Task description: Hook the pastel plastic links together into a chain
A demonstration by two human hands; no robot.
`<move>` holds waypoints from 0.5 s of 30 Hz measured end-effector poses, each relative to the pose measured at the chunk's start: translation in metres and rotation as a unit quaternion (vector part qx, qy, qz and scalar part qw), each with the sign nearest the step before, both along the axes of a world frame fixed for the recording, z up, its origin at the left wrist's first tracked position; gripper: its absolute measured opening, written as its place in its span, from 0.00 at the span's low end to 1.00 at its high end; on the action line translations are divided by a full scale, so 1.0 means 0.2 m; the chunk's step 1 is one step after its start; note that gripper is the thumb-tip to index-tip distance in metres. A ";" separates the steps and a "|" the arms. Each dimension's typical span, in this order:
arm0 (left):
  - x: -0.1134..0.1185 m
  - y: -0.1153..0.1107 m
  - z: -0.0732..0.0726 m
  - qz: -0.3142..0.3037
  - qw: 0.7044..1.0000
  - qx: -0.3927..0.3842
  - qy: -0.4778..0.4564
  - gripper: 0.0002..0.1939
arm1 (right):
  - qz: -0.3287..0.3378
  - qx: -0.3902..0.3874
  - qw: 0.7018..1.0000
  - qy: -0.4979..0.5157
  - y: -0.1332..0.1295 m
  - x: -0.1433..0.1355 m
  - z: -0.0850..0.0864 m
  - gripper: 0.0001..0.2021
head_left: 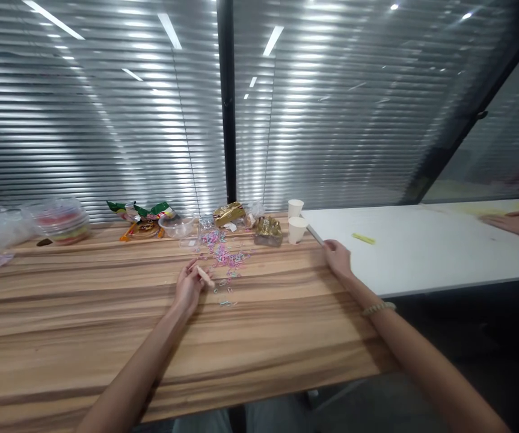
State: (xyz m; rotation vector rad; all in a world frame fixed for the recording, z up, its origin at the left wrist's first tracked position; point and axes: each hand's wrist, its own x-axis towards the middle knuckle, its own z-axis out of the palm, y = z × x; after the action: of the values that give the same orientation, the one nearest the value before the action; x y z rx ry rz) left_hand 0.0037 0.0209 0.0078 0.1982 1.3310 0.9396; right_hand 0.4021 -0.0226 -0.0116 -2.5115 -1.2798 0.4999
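Note:
My left hand [189, 287] is above the wood-grain table, closed on a pale elongated piece [205, 277] whose kind I cannot make out. Just beyond its fingers lies a scattered heap of small pink, purple and green clip-like pieces [228, 257]. A few of these lie loose nearer to me, right of that hand. My right hand [337, 258], with a beaded bracelet on the wrist, rests at the seam between the wooden table and the white table. Its fingers are curled by the grey edge strip [314, 232]; what they grip, if anything, is hidden.
Two paper cups [297, 230], gold wrappers [268, 228], a clear plastic bowl [177, 225] and green snack bags [144, 211] line the back. Stacked lidded tubs [61, 221] stand left. A yellow strip [363, 239] lies on the white table [421, 252]; another person's hands [512, 222] are far right.

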 end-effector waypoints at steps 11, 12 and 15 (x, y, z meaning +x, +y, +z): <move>-0.08 0.06 -0.06 -0.029 0.989 0.040 0.137 0.16 | 0.144 -0.105 0.939 -0.294 -0.21 0.69 -0.20 0.24; -0.08 0.07 -0.05 -0.037 0.981 0.063 0.180 0.18 | 0.123 -0.114 0.942 -0.292 -0.20 0.72 -0.21 0.25; -0.08 0.09 -0.01 -0.084 0.958 0.105 0.252 0.21 | 0.073 -0.139 0.947 -0.281 -0.18 0.82 -0.22 0.29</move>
State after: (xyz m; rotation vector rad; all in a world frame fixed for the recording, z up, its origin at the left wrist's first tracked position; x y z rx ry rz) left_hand -0.0117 0.0389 0.0051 0.7441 1.6444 0.9168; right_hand 0.5656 -0.0595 -0.0562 -2.9360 -1.7030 -0.0305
